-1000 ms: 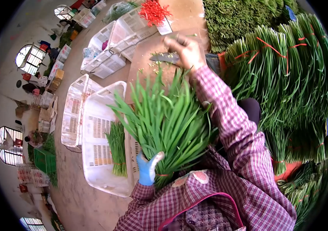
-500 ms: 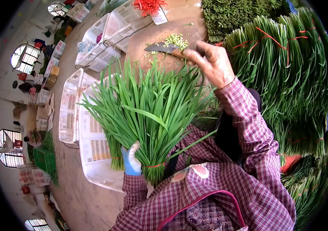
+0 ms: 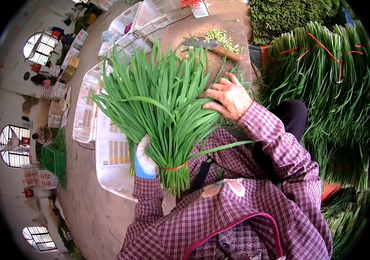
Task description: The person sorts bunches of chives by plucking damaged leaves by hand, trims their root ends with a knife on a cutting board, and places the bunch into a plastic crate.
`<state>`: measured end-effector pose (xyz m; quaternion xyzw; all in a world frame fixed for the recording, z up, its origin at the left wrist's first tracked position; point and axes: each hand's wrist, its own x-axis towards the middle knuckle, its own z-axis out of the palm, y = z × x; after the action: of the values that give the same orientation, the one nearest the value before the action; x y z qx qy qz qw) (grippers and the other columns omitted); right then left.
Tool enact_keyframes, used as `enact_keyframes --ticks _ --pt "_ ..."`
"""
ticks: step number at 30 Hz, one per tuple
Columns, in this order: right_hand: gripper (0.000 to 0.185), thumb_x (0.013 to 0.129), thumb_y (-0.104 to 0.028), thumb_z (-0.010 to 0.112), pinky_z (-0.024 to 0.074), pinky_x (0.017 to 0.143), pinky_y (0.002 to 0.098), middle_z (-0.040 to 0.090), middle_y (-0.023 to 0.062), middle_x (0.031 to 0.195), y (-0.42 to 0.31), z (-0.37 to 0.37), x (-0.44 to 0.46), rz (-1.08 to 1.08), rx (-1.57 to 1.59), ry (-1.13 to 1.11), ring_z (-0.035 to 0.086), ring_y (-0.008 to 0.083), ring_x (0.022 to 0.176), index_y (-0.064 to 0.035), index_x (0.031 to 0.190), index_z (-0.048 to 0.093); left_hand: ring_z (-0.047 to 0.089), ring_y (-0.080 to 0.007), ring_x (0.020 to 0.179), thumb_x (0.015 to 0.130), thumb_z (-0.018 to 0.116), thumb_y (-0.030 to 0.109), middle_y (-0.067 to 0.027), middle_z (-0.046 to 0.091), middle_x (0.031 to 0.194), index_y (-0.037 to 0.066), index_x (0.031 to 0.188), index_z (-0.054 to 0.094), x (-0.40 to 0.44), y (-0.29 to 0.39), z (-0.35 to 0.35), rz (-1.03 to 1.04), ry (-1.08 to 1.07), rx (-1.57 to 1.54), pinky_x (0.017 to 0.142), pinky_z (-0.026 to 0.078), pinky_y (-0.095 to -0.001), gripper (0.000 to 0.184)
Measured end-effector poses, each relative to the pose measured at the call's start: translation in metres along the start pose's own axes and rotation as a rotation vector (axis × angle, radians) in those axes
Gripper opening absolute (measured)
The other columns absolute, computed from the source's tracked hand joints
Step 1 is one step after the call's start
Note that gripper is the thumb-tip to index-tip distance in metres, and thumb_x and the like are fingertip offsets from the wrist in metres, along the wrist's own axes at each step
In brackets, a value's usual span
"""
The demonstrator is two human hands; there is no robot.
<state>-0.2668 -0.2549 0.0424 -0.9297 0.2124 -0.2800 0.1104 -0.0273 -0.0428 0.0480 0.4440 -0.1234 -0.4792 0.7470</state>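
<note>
A large bunch of garlic chives [image 3: 163, 108] fans upward in front of me, its stalks bound near the bottom by a red band [image 3: 174, 167]. My left hand [image 3: 145, 158], in a white and blue glove, grips the bunch from its left side just above the band. My bare right hand [image 3: 230, 97] rests against the leaves on the right, fingers stretched out and apart. Beyond it, a knife [image 3: 227, 53] with a wooden handle lies on the brown board [image 3: 178, 31], beside chopped pale green stalk ends [image 3: 219, 38].
A white plastic crate [image 3: 107, 173] stands behind the bunch on the left, with more white crates [image 3: 126, 19] farther off. Banded chives [image 3: 324, 78] are stacked high on my right. Red ties [image 3: 190, 3] sit at the top. A green crate [image 3: 54, 159] is far left.
My right hand has left the knife on the board and come down to the leaves. My left hand still holds the chives, now a little more upright. The view has shifted.
</note>
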Motion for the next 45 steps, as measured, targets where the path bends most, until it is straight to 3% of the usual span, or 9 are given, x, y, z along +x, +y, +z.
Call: enact_keyframes --ticks 5,10,16,23,25,34,38,42,45 --pt "0.048 0.083 -0.043 0.064 0.037 0.098 0.0524 0.056 0.0067 0.113 0.023 -0.02 0.004 0.23 -0.242 0.28 0.052 0.0261 0.109 -0.0249 0.127 0.054 0.06 -0.0279 0.109 0.093 0.05 0.016 -0.0157 0.058 0.124 -0.001 0.127 0.05 0.014 0.006 0.011 0.037 0.04 -0.066 0.095 0.05 -0.0436 0.039" --pt "0.05 0.088 -0.031 0.064 0.0463 0.092 0.0403 0.058 0.0163 0.119 0.038 -0.047 -0.02 0.387 0.138 0.564 0.059 0.0278 0.107 -0.0065 0.13 0.05 0.059 -0.0279 0.111 0.097 0.048 0.027 -0.0134 0.057 0.127 0.003 0.127 0.052 0.046 0.03 0.018 0.205 0.028 -0.104 0.096 0.05 -0.0449 0.039" --pt "0.047 0.089 -0.034 0.062 0.0534 0.083 0.0395 0.067 0.019 0.105 0.018 0.004 -0.047 0.41 0.474 0.001 0.067 0.0312 0.096 -0.0003 0.121 0.053 0.049 -0.0308 0.122 0.091 0.054 0.043 -0.0095 0.053 0.134 0.01 0.131 0.052 0.088 0.049 0.05 0.122 0.177 -0.325 0.103 0.039 -0.0533 0.051" --pt "0.11 0.067 -0.054 0.08 0.0347 0.109 0.0416 0.045 0.0209 0.139 -0.042 0.057 0.004 0.415 0.802 -0.003 0.045 0.0327 0.128 0.0036 0.142 0.024 0.045 -0.0314 0.124 0.087 0.059 0.042 -0.01 0.052 0.134 0.009 0.132 0.05 0.124 0.03 0.06 0.06 0.107 -0.533 0.104 0.033 -0.0575 0.057" --pt "0.094 0.076 -0.045 0.077 0.032 0.111 0.0377 0.044 0.0177 0.14 -0.054 0.08 0.028 0.372 1.377 0.079 0.043 0.0271 0.129 0.001 0.142 0.028 0.051 -0.0298 0.118 0.084 0.067 0.036 -0.0093 0.056 0.129 0.006 0.128 0.053 0.127 0.021 0.055 0.034 0.058 -0.611 0.102 0.037 -0.0545 0.055" --pt "0.082 0.081 -0.056 0.065 0.0531 0.089 0.0381 0.057 0.0199 0.127 0.009 0.062 0.117 0.642 1.49 0.015 0.062 0.0287 0.107 0.0034 0.134 0.045 0.052 -0.0306 0.119 0.086 0.067 0.03 -0.0132 0.06 0.12 0.003 0.118 0.057 0.157 -0.009 0.072 -0.059 0.092 -0.886 0.105 0.038 -0.0572 0.043" --pt "0.065 0.084 -0.05 0.063 0.0559 0.081 0.0404 0.061 0.0257 0.116 0.086 0.132 0.103 0.614 0.679 -0.052 0.066 0.0296 0.099 -0.0034 0.128 0.054 0.049 -0.0306 0.122 0.086 0.067 0.031 -0.0119 0.053 0.129 0.004 0.122 0.052 0.201 -0.062 0.032 -0.193 0.107 -0.912 0.103 0.04 -0.0581 0.048" --pt "0.037 0.089 -0.036 0.059 0.0523 0.084 0.0426 0.066 0.0197 0.104 0.08 0.049 0.066 0.765 0.249 -0.071 0.066 0.0298 0.095 -0.0139 0.118 0.061 0.041 -0.0312 0.132 0.08 0.074 0.032 -0.014 0.033 0.148 0.006 0.142 0.03 0.151 -0.062 0.056 -0.203 0.17 -0.734 0.104 0.041 -0.0566 0.08" --pt "0.027 0.089 -0.028 0.06 0.0512 0.084 0.0414 0.062 0.0144 0.102 0.097 0.018 0.059 0.695 -0.039 0.169 0.06 0.0292 0.103 -0.0109 0.109 0.059 0.058 -0.0349 0.113 0.084 0.068 0.042 -0.0191 0.06 0.121 0.001 0.129 0.049 0.113 -0.04 0.068 -0.383 -0.345 -0.293 0.094 0.05 -0.0471 0.064"
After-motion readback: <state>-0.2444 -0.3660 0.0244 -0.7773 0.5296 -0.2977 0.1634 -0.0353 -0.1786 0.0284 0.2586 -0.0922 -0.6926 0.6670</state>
